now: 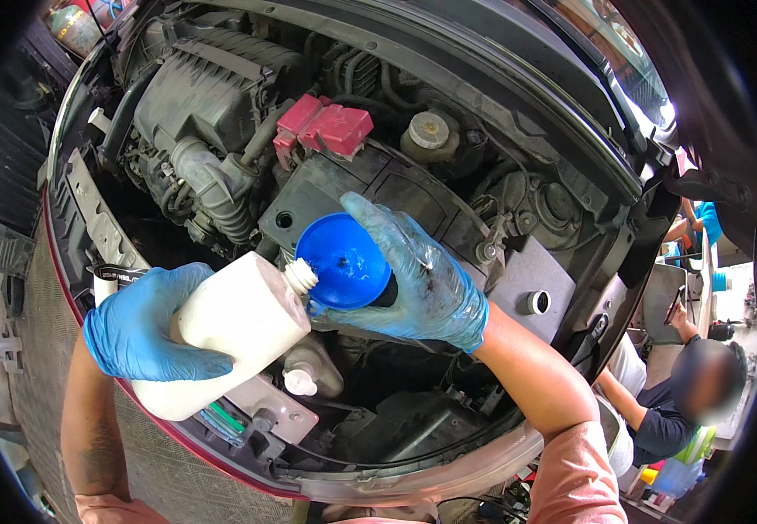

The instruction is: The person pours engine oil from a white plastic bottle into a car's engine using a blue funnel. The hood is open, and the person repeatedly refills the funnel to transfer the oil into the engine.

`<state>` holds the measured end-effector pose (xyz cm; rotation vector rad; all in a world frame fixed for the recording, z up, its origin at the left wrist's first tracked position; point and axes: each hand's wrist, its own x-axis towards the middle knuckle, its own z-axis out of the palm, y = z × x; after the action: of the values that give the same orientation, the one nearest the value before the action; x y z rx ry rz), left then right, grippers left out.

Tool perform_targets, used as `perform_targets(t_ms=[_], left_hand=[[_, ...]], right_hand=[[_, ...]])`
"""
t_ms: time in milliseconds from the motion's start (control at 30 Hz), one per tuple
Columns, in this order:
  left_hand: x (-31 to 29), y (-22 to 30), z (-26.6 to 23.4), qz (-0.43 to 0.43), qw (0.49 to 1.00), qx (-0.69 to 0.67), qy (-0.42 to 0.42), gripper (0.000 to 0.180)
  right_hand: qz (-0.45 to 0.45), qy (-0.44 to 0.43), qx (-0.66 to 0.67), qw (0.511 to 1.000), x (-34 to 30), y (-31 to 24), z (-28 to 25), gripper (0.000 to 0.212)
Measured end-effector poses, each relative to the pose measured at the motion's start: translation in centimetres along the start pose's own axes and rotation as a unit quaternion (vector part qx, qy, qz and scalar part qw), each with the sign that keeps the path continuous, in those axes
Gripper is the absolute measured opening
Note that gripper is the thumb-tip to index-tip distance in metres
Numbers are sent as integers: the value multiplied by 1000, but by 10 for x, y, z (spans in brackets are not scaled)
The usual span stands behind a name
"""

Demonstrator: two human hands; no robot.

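Observation:
In a blue glove, my left hand (144, 334) is wrapped round a white plastic bottle (237, 330). The bottle lies tilted, its uncapped threaded neck at the left rim of a blue funnel (341, 259). My right hand (435, 293), in a blue glove with dark smears, grips that funnel from its right side, thumb along the far rim. Wet, shiny streaks show inside the cone. The funnel's spout, and whatever it stands in, are hidden. Just below the bottle is a white-capped filler neck (302, 377).
Around my hands is a car's engine bay with a black battery cover (313, 188), red terminal covers (326, 129), an air filter housing (213, 92) and a round-capped reservoir (431, 133). A grey plate (531, 288) holds a small cylinder (537, 302). Another person (658, 402) sits at the right.

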<state>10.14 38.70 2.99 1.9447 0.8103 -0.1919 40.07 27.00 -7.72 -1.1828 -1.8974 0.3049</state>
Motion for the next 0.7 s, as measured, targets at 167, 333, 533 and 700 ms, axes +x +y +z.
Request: perform_targets(t_ms=[167, 333, 533, 700], left_hand=[[-3, -9, 12, 16, 997, -68, 44, 76], [-9, -20, 29, 40, 986, -126, 104, 78], [-30, -40, 54, 43, 926, -301, 224, 98], [-59, -54, 68, 26, 885, -358, 297, 119]], right_hand=[[42, 5, 20, 999, -2, 2, 0, 110], [134, -35, 15, 990, -4, 4, -9, 112], [255, 21, 222, 941, -1, 8, -13, 115], [294, 67, 348, 888, 5, 2, -20, 118]])
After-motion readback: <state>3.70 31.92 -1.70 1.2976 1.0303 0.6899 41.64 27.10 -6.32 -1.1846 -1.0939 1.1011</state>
